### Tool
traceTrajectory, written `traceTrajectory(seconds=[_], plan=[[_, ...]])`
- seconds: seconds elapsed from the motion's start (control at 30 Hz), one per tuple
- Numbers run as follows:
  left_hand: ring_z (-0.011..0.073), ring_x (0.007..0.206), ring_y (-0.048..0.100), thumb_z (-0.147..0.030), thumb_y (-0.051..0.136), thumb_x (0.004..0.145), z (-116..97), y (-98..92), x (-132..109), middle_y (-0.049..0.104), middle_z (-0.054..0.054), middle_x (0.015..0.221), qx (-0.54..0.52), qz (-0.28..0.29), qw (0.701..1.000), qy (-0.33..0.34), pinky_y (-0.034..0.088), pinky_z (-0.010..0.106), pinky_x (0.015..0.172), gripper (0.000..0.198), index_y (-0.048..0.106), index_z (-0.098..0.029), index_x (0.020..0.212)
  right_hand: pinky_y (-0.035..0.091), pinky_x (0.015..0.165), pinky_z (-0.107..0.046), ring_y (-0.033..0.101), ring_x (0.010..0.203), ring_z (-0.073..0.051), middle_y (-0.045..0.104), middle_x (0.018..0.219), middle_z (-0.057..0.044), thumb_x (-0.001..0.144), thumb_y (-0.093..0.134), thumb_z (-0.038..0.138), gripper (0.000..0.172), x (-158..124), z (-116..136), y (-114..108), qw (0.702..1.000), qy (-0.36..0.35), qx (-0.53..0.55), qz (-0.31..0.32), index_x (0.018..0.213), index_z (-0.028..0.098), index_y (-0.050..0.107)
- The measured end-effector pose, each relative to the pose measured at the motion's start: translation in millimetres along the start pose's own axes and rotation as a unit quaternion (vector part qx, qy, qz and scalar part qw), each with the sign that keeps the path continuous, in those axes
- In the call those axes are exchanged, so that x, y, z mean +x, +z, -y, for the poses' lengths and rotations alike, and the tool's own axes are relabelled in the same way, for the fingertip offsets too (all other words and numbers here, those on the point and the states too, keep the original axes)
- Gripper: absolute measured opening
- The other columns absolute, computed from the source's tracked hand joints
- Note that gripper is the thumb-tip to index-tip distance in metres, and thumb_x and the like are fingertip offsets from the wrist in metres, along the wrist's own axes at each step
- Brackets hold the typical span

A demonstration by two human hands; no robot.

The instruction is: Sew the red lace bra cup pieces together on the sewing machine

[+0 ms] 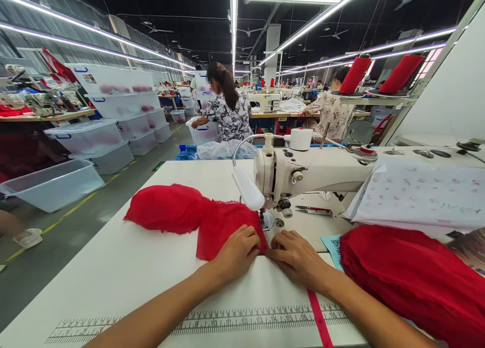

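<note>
A red fabric piece (223,227) with a lace edge lies flat left of the needle of a white sewing machine (314,166). It joins a puffed red part at the left. My left hand (238,249) rests on its near right corner, fingers bent and pressed together on the cloth. Close by on the right, my right hand (297,254) has its fingers curled, thumb and fingertips at the same corner. Whether its fingertips pinch the cloth edge is too small to tell. The presser foot stands just beyond both hands, by the round needle plate (268,220).
A heap of red fabric (413,277) lies at the right near a blue paper (332,249). Snips (313,210) rest on the machine bed. A printed ruler (227,320) runs along the near edge. Two people and plastic bins (83,136) are beyond.
</note>
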State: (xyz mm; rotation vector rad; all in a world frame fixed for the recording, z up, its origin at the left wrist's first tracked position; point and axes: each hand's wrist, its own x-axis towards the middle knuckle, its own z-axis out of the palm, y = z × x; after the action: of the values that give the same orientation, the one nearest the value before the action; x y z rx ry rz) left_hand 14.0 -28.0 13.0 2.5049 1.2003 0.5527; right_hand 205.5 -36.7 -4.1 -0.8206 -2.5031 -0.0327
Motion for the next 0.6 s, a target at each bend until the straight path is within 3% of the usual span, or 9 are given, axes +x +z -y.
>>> traceTrajectory(seconds=[0.33, 0.5, 0.6], plan=[[0.0153, 0.069, 0.045, -0.002, 0.041, 0.078, -4.0, -6.9, 3.7, 0.050, 0.001, 0.071, 0.015, 0.024, 0.999, -0.021, 0.040, 0.027, 0.062, 0.021, 0.045, -0.017, 0.064, 0.034, 0.063, -0.029, 0.044, 0.070, -0.015, 0.053, 0.076, -0.005, 0.086, 0.039, 0.008, 0.027, 0.0, 1.9, -0.1, 1.000, -0.001, 0.001, -0.005, 0.092, 0.020, 0.063], [0.0152, 0.076, 0.046, -0.007, 0.051, 0.077, -0.2, -7.6, 2.7, 0.053, 0.001, 0.077, -0.003, 0.036, 0.999, 0.007, 0.041, 0.026, 0.067, 0.012, 0.052, -0.017, 0.070, 0.034, 0.064, -0.029, 0.045, 0.071, -0.015, 0.053, 0.077, -0.005, 0.087, 0.040, 0.009, 0.027, 0.1, 2.6, -1.2, 1.000, 0.000, 0.003, -0.001, 0.095, 0.020, 0.063], [0.0154, 0.076, 0.045, -0.007, 0.048, 0.079, 1.6, -6.3, 1.7, 0.053, 0.002, 0.076, 0.002, 0.032, 0.999, 0.022, 0.040, 0.026, 0.067, 0.016, 0.054, -0.017, 0.068, 0.035, 0.065, -0.029, 0.046, 0.072, -0.015, 0.053, 0.078, -0.005, 0.087, 0.041, 0.010, 0.026, -0.1, 3.1, -1.1, 1.000, 0.003, 0.004, 0.002, 0.096, 0.021, 0.062]])
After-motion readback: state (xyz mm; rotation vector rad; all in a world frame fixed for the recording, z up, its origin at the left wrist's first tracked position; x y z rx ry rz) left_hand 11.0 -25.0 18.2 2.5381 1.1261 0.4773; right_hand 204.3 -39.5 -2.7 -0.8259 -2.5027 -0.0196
